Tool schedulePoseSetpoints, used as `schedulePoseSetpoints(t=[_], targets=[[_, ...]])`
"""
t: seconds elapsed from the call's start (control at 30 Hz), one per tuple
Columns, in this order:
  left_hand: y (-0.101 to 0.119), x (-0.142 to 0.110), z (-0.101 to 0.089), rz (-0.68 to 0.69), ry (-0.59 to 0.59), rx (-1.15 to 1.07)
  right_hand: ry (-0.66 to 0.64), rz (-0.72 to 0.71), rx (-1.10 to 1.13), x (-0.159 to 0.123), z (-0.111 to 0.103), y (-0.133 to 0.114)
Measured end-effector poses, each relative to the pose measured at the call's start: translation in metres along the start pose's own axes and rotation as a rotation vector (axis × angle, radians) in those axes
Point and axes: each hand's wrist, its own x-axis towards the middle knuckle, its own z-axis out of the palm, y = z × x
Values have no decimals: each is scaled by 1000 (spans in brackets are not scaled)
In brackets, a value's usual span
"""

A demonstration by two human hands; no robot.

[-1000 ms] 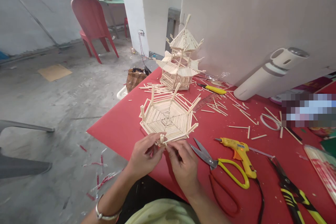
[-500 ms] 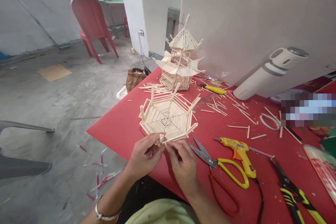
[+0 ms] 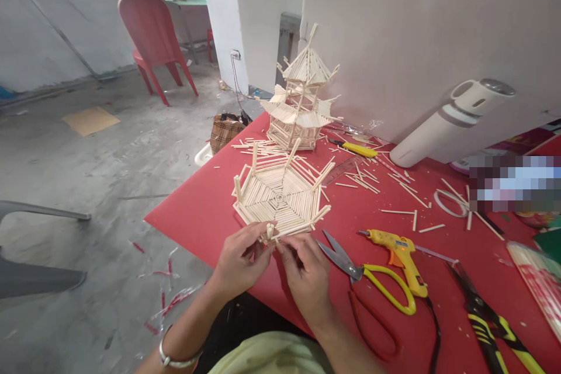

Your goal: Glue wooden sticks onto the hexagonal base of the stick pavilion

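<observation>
An eight-sided base of pale wooden sticks [image 3: 280,196] lies on the red table, with paired sticks standing up at its corners. At its near corner, my left hand [image 3: 242,257] pinches the frame beside a short upright bundle of sticks [image 3: 269,231]. My right hand [image 3: 307,269] is closed on the same corner from the right, thumb and fingertips pressed at the rim. Both sets of fingertips almost meet there and hide the joint. Just right of my right hand lie scissors [image 3: 362,272] with spread blades, one handle yellow and one red.
A stick pagoda [image 3: 302,99] stands behind the base. Right of it are a yellow cutter [image 3: 357,148], loose sticks [image 3: 363,178] and a leaning white bottle [image 3: 451,123]. A yellow glue gun [image 3: 401,254] and pliers [image 3: 486,310] lie to the right. The red table's [image 3: 188,204] left edge drops to the floor.
</observation>
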Motion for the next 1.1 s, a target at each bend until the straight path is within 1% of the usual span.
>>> schedulePoseSetpoints(t=[0.27, 0.57, 1.1], targets=[[0, 1, -1, 36, 13, -12, -4, 9, 29, 0, 0, -1], [-1, 0, 0, 16, 6, -15, -6, 2, 23, 1, -1, -2], [-4, -1, 1, 23, 7, -22, -2, 1, 43, 1, 0, -1]])
